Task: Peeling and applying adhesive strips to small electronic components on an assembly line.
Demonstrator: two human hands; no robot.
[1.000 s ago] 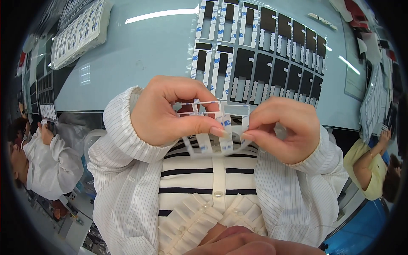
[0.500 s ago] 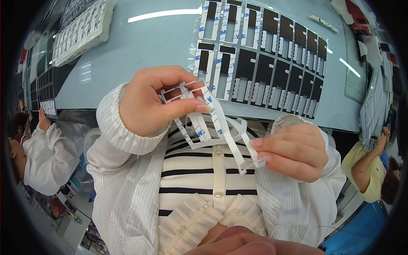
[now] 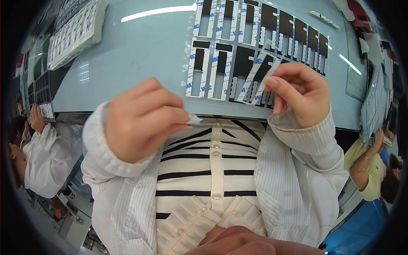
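Pale blue glass tabletop (image 3: 140,51), with rows of black die-cut panels (image 3: 269,18) at one o'clock and a white-edged stack (image 3: 76,36) at ten. No longer brought together as half a second ago, both hands now well apart. Pinched narrowly in the right hand (image 3: 299,91), toward two o'clock: a blue-printed white adhesive frame (image 3: 253,76), tilted over the lower row; cannot tell whether touching. At nine o'clock, closed on a crumpled translucent scrap (image 3: 195,120), the left hand (image 3: 142,121). Apparently separated now, frame from scrap.
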